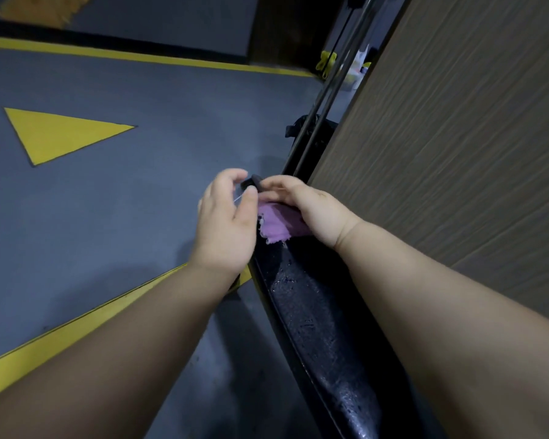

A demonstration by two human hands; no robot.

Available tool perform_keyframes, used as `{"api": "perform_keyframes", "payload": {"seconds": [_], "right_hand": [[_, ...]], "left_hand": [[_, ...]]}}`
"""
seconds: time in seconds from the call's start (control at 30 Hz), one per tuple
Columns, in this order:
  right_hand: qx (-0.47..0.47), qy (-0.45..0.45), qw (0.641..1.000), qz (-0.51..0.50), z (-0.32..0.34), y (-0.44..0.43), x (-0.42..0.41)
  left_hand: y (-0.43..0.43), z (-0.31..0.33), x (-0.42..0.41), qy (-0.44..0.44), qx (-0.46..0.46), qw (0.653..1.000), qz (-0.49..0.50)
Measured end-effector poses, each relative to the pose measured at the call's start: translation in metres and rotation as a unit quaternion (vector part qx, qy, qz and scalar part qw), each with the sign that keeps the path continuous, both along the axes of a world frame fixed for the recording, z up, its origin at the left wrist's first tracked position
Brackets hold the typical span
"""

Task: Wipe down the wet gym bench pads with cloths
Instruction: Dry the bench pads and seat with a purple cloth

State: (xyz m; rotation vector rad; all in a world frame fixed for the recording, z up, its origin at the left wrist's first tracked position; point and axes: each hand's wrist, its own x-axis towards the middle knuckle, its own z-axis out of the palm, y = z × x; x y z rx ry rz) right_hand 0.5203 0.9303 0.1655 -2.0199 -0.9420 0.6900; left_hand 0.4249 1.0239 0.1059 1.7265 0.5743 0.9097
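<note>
- A gym, it seems: the grey floor [108, 201] carries painted yellow lines [140, 57] and a yellow triangle [54, 134], like the markings of a training zone.
- A long black padded bench [317, 312], its vinyl beaded with water, runs along the right side.
- Two slim metal rods [333, 77], seemingly part of an exercise machine, rise beyond the bench.
- A wood-grain panel [457, 122] stands just beside the bench and rods.

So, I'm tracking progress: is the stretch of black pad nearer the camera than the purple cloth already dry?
No: the pad glistens with water beads below the purple cloth under the right hand.
</note>
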Motion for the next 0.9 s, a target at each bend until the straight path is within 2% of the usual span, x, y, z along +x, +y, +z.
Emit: {"api": "perform_keyframes", "payload": {"seconds": [0.07,0.13,0.2,0.3,0.4,0.53,0.77,0.9], "right_hand": [[0.027,-0.038,0.998,-0.034,0.006,-0.021,-0.002],[-0.006,-0.138,0.987,-0.083,0.009,-0.050,-0.003],[-0.102,-0.228,0.959,-0.136,0.007,-0.084,-0.006],[-0.247,-0.246,0.930,-0.121,-0.003,-0.115,-0.024],[-0.307,-0.288,0.902,-0.096,-0.013,-0.118,-0.030],[-0.306,-0.302,0.896,-0.109,-0.013,-0.115,-0.027],[-0.305,-0.308,0.894,-0.113,-0.013,-0.114,-0.029],[-0.301,-0.308,0.895,-0.116,-0.014,-0.114,-0.029]], "left_hand": [[0.002,0.006,0.019,0.080,0.030,0.992,-0.094],[0.003,0.012,0.033,0.210,0.113,0.955,-0.176],[0.004,0.023,0.041,0.312,0.177,0.912,-0.200],[-0.002,0.043,0.051,0.398,0.252,0.858,-0.203],[-0.014,0.051,0.062,0.450,0.283,0.823,-0.198],[-0.018,0.045,0.073,0.466,0.245,0.829,-0.189],[-0.021,0.035,0.049,0.434,0.184,0.875,-0.108],[-0.038,0.011,0.009,0.328,0.136,0.933,-0.051]]}}
